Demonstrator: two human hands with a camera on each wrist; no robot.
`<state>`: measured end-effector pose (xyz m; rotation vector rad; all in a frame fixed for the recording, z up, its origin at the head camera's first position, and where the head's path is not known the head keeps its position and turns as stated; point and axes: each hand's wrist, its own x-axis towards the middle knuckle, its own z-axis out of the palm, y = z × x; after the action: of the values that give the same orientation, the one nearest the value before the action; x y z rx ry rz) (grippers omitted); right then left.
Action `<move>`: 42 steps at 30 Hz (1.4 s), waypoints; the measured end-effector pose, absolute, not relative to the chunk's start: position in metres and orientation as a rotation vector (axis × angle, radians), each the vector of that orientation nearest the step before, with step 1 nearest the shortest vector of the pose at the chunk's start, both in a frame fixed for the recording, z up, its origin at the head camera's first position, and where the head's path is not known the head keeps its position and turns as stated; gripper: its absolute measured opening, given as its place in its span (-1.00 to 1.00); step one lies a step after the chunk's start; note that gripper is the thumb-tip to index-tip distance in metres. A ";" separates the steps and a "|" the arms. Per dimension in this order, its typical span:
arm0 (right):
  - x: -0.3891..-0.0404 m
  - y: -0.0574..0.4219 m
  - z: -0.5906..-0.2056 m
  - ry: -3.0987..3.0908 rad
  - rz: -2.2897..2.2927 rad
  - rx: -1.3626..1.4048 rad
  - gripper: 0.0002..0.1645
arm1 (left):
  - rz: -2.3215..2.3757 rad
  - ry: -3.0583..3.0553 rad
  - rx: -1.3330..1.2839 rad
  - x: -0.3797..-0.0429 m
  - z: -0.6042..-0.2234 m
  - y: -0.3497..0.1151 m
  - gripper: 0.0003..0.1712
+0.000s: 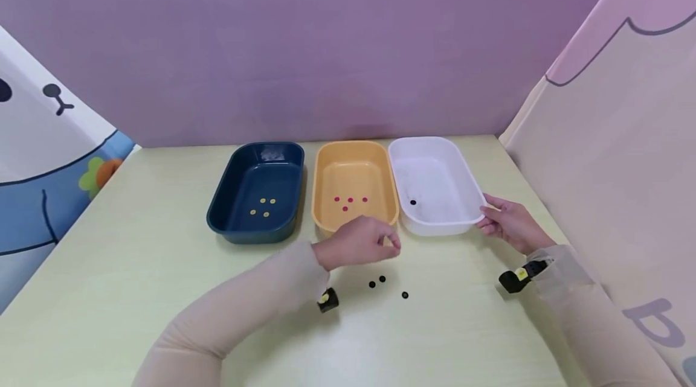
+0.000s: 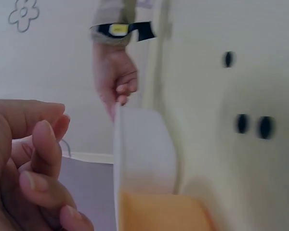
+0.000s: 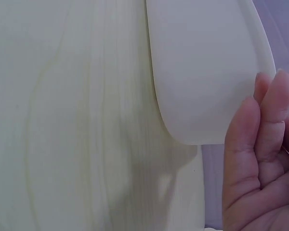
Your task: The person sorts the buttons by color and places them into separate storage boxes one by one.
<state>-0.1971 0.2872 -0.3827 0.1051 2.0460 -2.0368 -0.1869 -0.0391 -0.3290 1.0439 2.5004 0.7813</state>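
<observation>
My right hand [image 1: 508, 222] pinches the near right corner of the white tray [image 1: 470, 225], thumb at the rim and fingers against the outside wall. One small black button [image 1: 413, 202] lies inside that tray. Above the near end of the orange tray [image 1: 321, 218] hovers my left hand [image 1: 361, 243], its fingers loosely curled; in the left wrist view nothing shows between the fingers [image 2: 47, 144]. Three black buttons lie on the table in front of it: a close pair [image 1: 377, 282] and a single button [image 1: 405, 295] farther right.
Several red buttons [image 1: 350, 200] lie in the orange tray. A dark blue tray [image 1: 214, 218] at the left holds several yellow buttons [image 1: 263, 200]. The trays stand in a row on the pale table [image 1: 435, 339], before a purple backdrop [image 1: 326, 49]. A printed side panel [image 1: 614, 151] rises at the right.
</observation>
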 end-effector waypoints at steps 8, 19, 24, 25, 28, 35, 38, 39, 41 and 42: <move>-0.196 0.290 -0.380 2.033 -2.059 0.103 -0.28 | 0.689 2.519 1.043 -0.178 -0.360 -0.068 -0.91; -0.194 0.290 -0.380 2.015 -2.088 0.116 -0.27 | 0.422 2.598 1.017 -0.177 -0.375 -0.075 -0.89; -0.194 0.288 -0.381 2.004 -2.090 0.120 -0.28 | 0.353 2.585 0.996 -0.179 -0.383 -0.070 -0.84; -0.195 0.287 -0.382 2.006 -2.088 0.121 -0.28 | 0.349 2.582 0.991 -0.179 -0.383 -0.069 -0.83; -0.195 0.287 -0.382 2.009 -2.081 0.124 -0.28 | 0.345 2.570 0.994 -0.180 -0.384 -0.066 -0.80; -0.195 0.286 -0.383 2.008 -2.076 0.117 -0.28 | 0.293 2.564 0.975 -0.181 -0.387 -0.061 -0.84; -0.195 0.286 -0.384 2.010 -2.077 0.116 -0.28 | 0.281 2.568 0.965 -0.182 -0.387 -0.060 -0.89; -0.195 0.286 -0.384 2.014 -2.075 0.116 -0.28 | 0.276 2.570 0.966 -0.182 -0.386 -0.060 -0.91; -0.195 0.287 -0.384 2.016 -2.075 0.114 -0.27 | 0.267 2.572 0.965 -0.183 -0.386 -0.059 -0.92; -0.196 0.287 -0.384 2.017 -2.074 0.112 -0.28 | 0.262 2.573 0.965 -0.183 -0.386 -0.059 -0.92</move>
<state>-0.1957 0.2872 -0.3841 0.1121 2.0173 -2.0744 -0.1830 -0.0589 -0.3861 0.9652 2.5731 0.2619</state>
